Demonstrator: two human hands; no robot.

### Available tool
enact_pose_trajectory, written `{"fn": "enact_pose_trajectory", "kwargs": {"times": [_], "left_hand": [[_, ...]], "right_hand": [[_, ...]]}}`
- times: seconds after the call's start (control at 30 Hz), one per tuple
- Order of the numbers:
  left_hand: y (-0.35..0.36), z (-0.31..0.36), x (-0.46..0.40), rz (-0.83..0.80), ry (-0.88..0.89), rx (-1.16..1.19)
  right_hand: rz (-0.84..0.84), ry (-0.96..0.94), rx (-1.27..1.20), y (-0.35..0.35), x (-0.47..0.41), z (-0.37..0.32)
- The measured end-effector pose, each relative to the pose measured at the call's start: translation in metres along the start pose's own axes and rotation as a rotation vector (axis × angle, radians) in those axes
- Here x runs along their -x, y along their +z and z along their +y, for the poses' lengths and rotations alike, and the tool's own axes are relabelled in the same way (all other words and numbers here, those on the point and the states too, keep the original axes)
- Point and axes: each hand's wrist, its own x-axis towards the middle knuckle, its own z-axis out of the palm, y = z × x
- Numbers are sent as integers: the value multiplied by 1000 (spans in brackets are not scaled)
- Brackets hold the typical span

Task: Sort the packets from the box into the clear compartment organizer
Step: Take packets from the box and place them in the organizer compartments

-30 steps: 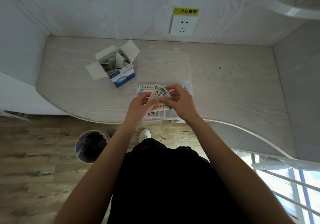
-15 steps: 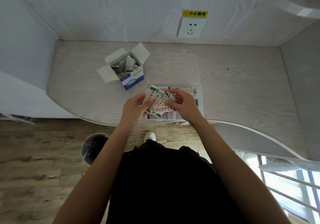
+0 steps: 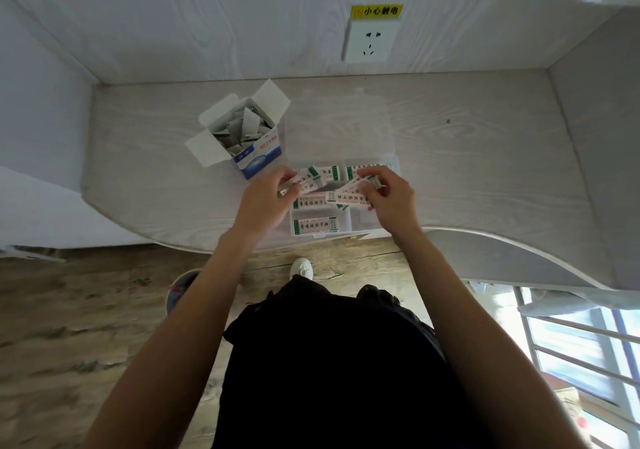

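Observation:
An open white and blue box [image 3: 258, 155] stands on the desk, still holding several packets [image 3: 242, 126]. Right of it lies the clear compartment organizer [image 3: 363, 221], its lid [image 3: 341, 126] folded back flat. Flat white packets with green ends lie in its compartments [image 3: 315, 226]. My left hand [image 3: 266, 202] pinches a small bunch of packets [image 3: 306, 181] over the organizer's left side. My right hand [image 3: 389, 200] grips another fan of packets [image 3: 349, 195] over its right side.
The desk [image 3: 485, 178] has a curved front edge and walls on three sides. A wall socket [image 3: 370, 41] with a yellow label sits on the back wall. Below are the wood floor, a round bin [image 3: 180, 291] and my white shoe [image 3: 302, 268].
The one bunch held between both hands has been split. My left hand drew its share to the left and my right hand kept the others to the right.

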Motion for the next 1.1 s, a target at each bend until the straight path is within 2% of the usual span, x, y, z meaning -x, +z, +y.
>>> {"fn": "enact_pose_trajectory", "kwargs": {"times": [0.1, 0.23, 0.33, 0.6, 0.8, 1.1], "left_hand": [[6, 1, -11, -91, 76, -154], [16, 1, -16, -39, 156, -394], [21, 0, -16, 3, 208, -466], [22, -6, -16, 38, 255, -423], [16, -3, -16, 12, 246, -158], [20, -8, -20, 14, 334, -462]], "right_hand": [[44, 29, -59, -10, 2, 5], [52, 57, -101, -10, 7, 8], [45, 56, -117, -7, 10, 7], [53, 81, -163, -10, 12, 7], [41, 93, -163, -7, 10, 5], [19, 98, -167, -4, 6, 2]]}}
